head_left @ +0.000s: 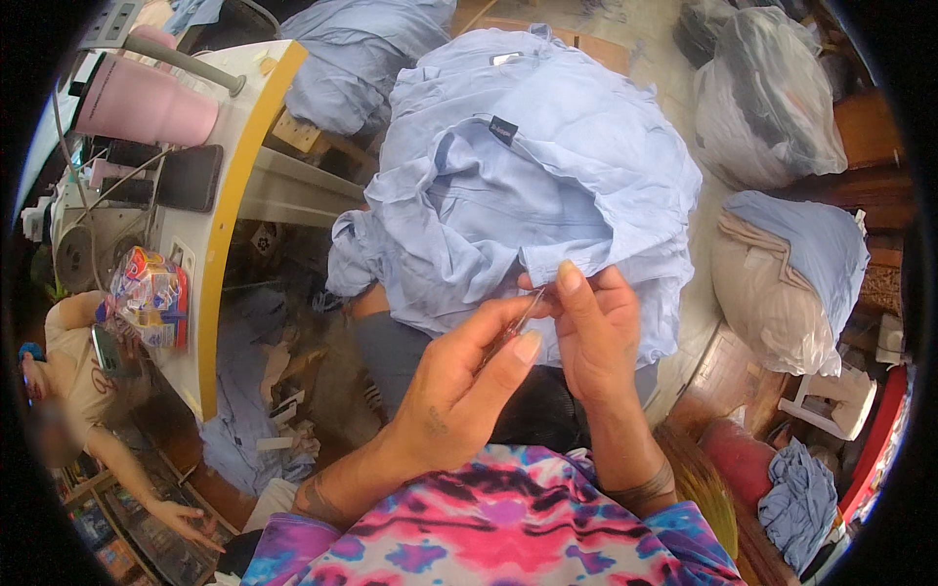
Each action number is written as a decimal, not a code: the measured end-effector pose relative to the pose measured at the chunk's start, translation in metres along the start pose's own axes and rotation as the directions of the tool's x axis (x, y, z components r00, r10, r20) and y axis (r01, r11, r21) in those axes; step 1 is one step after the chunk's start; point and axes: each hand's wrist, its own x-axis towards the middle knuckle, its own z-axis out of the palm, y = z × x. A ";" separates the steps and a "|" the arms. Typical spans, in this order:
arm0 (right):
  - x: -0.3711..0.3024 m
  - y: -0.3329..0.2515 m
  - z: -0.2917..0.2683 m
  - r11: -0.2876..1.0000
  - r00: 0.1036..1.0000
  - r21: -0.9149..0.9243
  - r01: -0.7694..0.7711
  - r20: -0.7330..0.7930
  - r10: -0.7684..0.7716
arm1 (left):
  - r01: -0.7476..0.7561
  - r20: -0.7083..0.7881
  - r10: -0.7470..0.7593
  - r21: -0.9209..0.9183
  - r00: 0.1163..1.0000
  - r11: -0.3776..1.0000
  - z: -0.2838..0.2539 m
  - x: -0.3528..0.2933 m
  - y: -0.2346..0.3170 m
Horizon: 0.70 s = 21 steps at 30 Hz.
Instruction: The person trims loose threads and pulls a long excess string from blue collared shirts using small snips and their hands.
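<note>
A light blue garment (576, 151) lies in a loose heap before me, its neck opening facing up and a dark label (503, 130) at the far side of that opening. My right hand (601, 327) pinches the garment's near edge between thumb and fingers. Closed around a small pointed metal tool (532, 308) is my left hand (464, 376). A reddish part of the tool shows between the fingers; the rest is hidden, so its exact kind is unclear. Its tip meets the cloth edge beside my right fingertips.
A white table with a yellow edge (220, 264) stands at left, bearing a pink tumbler (147, 103), a dark phone (191, 178) and a colourful packet (147, 298). Another person (83, 371) is beyond it. Stuffed plastic bags (767, 107) and folded cloth (801, 244) lie at right.
</note>
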 end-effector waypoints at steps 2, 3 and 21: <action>0.000 -0.003 0.007 1.000 1.000 0.021 0.004 -0.029 -0.003 | -0.108 -0.033 0.116 0.173 0.993 0.979 0.000 0.001 -0.004; 0.000 -0.004 0.010 0.999 0.999 0.032 0.006 -0.045 -0.005 | -0.175 -0.044 0.195 0.280 0.980 0.944 -0.001 0.003 -0.011; -0.002 -0.002 0.009 1.000 0.997 0.022 0.019 -0.072 -0.017 | -0.220 -0.123 0.305 0.452 0.944 0.864 0.000 0.000 -0.018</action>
